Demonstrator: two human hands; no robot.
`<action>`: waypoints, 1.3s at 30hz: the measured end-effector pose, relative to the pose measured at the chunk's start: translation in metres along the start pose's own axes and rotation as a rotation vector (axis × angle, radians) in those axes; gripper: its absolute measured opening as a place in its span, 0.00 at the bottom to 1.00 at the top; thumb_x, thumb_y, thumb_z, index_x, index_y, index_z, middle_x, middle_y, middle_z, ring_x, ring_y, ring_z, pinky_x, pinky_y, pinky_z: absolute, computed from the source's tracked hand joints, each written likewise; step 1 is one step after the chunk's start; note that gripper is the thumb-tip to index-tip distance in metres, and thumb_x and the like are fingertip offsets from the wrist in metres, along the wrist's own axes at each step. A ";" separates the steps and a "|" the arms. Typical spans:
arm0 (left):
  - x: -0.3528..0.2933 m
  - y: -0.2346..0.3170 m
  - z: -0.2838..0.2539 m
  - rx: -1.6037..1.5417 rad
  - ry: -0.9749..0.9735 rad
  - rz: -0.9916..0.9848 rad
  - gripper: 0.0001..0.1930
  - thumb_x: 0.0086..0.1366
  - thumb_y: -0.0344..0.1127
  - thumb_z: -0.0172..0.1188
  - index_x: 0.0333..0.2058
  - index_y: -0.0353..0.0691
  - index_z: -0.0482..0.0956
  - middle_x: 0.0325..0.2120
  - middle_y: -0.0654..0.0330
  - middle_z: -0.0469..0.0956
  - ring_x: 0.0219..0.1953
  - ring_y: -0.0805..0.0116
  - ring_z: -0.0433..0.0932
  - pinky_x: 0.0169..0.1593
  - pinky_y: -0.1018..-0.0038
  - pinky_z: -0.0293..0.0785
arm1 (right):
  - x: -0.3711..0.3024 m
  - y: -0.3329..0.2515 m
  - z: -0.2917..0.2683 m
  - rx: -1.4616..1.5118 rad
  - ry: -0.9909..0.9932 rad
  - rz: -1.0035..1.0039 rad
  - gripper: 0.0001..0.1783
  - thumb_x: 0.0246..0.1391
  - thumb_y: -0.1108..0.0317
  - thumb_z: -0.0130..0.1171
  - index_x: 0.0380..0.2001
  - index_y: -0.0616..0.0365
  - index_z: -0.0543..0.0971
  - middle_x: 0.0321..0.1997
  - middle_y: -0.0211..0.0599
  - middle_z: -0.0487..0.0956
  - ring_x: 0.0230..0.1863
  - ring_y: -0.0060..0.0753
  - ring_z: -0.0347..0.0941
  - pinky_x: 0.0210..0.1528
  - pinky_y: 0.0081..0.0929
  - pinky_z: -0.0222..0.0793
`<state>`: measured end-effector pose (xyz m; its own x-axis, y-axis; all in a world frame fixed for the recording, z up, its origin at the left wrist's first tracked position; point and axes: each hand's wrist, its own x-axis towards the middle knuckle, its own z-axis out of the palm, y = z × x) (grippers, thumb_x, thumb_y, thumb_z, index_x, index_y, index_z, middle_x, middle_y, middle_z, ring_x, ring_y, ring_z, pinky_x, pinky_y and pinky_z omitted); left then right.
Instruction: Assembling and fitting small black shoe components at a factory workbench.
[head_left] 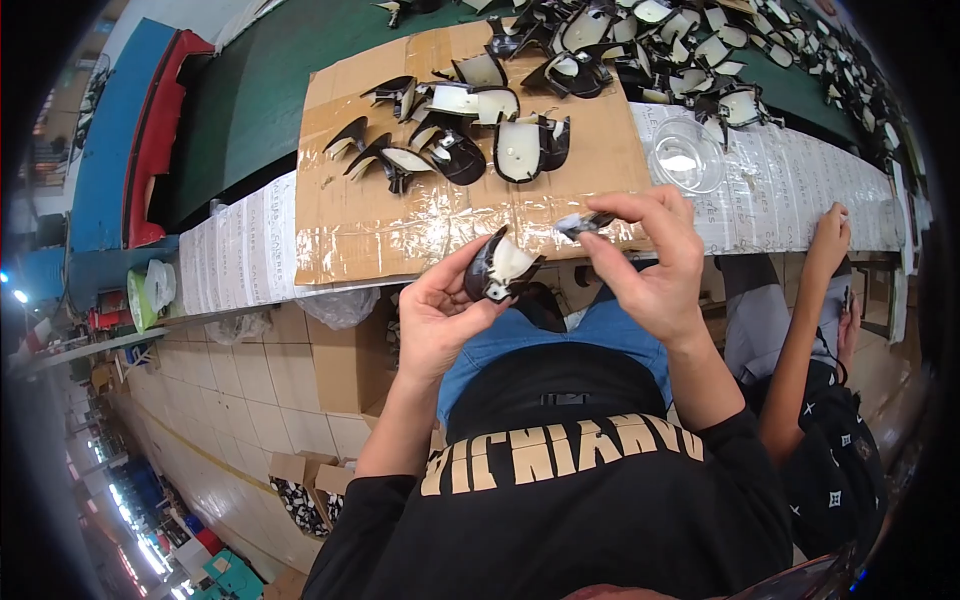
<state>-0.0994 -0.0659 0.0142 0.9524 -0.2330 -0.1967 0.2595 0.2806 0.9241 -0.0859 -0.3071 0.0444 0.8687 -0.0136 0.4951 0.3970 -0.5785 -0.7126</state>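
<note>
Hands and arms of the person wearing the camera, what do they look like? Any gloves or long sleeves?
No gloves: the left hand and right hand are bare. Black sleeves end around the elbows, leaving the forearms uncovered. I see no watch or bracelet on either wrist.

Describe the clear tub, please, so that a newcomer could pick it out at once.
Start from the green table and find the brown cardboard, then the white covering at its right edge. The tub sits there, just beyond the right hand. It is round and see-through, unlike the black-and-cream pieces beside it.
</note>
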 end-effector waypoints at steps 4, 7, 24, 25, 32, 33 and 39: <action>-0.025 0.017 -0.049 0.229 0.043 -0.068 0.32 0.54 0.17 0.61 0.60 0.27 0.72 0.46 0.55 0.82 0.44 0.74 0.81 0.47 0.77 0.79 | 0.000 0.006 -0.006 0.041 0.033 0.081 0.16 0.43 0.75 0.72 0.40 0.56 0.85 0.33 0.29 0.81 0.38 0.30 0.72 0.47 0.27 0.64; -0.054 0.032 -0.102 0.660 0.105 -0.169 0.31 0.52 0.20 0.61 0.59 0.34 0.76 0.44 0.60 0.82 0.38 0.83 0.78 0.39 0.82 0.75 | 0.000 0.015 -0.011 0.090 0.047 0.114 0.17 0.45 0.77 0.71 0.42 0.58 0.84 0.34 0.31 0.78 0.39 0.28 0.71 0.45 0.25 0.67; 0.110 0.059 -0.098 1.217 0.130 0.697 0.10 0.58 0.26 0.66 0.40 0.38 0.84 0.38 0.57 0.84 0.42 0.58 0.81 0.48 0.67 0.76 | -0.014 -0.005 -0.006 0.252 -0.022 0.178 0.18 0.46 0.78 0.70 0.44 0.61 0.82 0.37 0.34 0.80 0.40 0.28 0.72 0.47 0.23 0.68; 0.107 0.058 -0.099 1.097 0.108 0.690 0.08 0.60 0.27 0.65 0.39 0.36 0.84 0.38 0.58 0.84 0.41 0.61 0.82 0.46 0.69 0.76 | -0.015 -0.003 -0.006 0.248 -0.016 0.182 0.18 0.46 0.78 0.70 0.44 0.61 0.82 0.37 0.34 0.80 0.40 0.28 0.72 0.47 0.23 0.68; 0.042 0.018 -0.024 -0.159 0.010 0.163 0.11 0.73 0.33 0.54 0.49 0.33 0.74 0.45 0.47 0.82 0.46 0.48 0.84 0.43 0.61 0.88 | -0.009 -0.011 0.015 0.667 -0.057 0.223 0.19 0.48 0.80 0.69 0.46 0.63 0.81 0.43 0.36 0.80 0.46 0.29 0.74 0.52 0.23 0.67; 0.036 0.012 -0.016 -0.211 0.009 0.129 0.11 0.73 0.34 0.54 0.49 0.34 0.74 0.45 0.46 0.82 0.48 0.44 0.83 0.43 0.57 0.89 | -0.007 -0.013 0.019 0.634 -0.060 0.128 0.19 0.47 0.80 0.69 0.45 0.64 0.81 0.43 0.36 0.80 0.46 0.30 0.74 0.52 0.24 0.67; 0.016 -0.017 -0.004 -0.406 0.101 0.000 0.14 0.72 0.31 0.58 0.54 0.34 0.78 0.42 0.56 0.84 0.37 0.70 0.84 0.40 0.77 0.83 | 0.000 -0.021 0.034 0.302 -0.009 -0.063 0.19 0.40 0.77 0.73 0.40 0.58 0.84 0.40 0.31 0.86 0.39 0.35 0.73 0.47 0.27 0.68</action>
<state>-0.0882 -0.0706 -0.0057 0.9580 -0.1460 -0.2468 0.2824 0.6296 0.7238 -0.0842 -0.2674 0.0431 0.8418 0.0229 0.5393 0.5190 -0.3090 -0.7970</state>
